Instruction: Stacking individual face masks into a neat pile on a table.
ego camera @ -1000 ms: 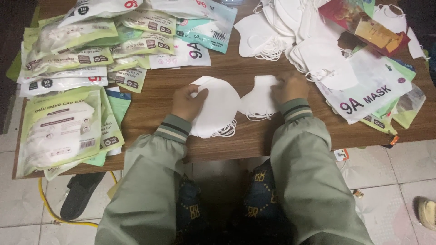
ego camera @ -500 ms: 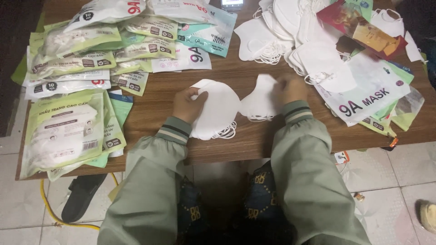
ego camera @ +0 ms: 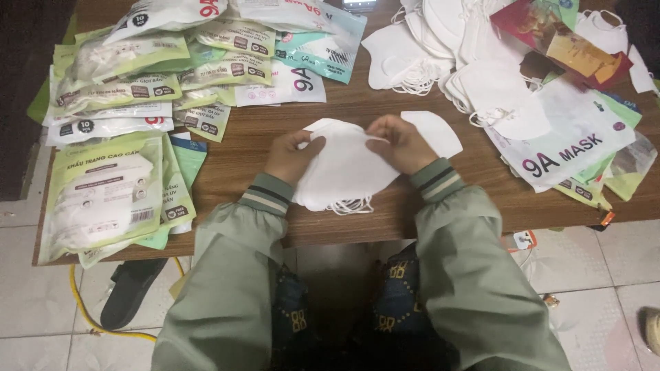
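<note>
A small stack of white folded face masks (ego camera: pixel 344 172) lies at the near edge of the wooden table (ego camera: pixel 467 206), ear loops hanging out at its bottom. My left hand (ego camera: pixel 292 156) grips the stack's left side. My right hand (ego camera: pixel 402 143) pinches its top right edge, fingers curled over the masks. Another white mask (ego camera: pixel 440 130) pokes out from behind my right hand. Both arms wear pale green sleeves with striped cuffs.
Packaged masks in green and white bags (ego camera: pixel 103 199) cover the table's left side and back (ego camera: pixel 227 48). A heap of loose white masks (ego camera: pixel 454 62) lies at the back right, beside empty printed bags (ego camera: pixel 570 144) and a red packet (ego camera: pixel 564 41). A yellow hose (ego camera: pixel 89 319) crosses the tiled floor.
My right hand has brought its masks leftward onto the ones under my left hand, so the two bunches are now together in one stack.
</note>
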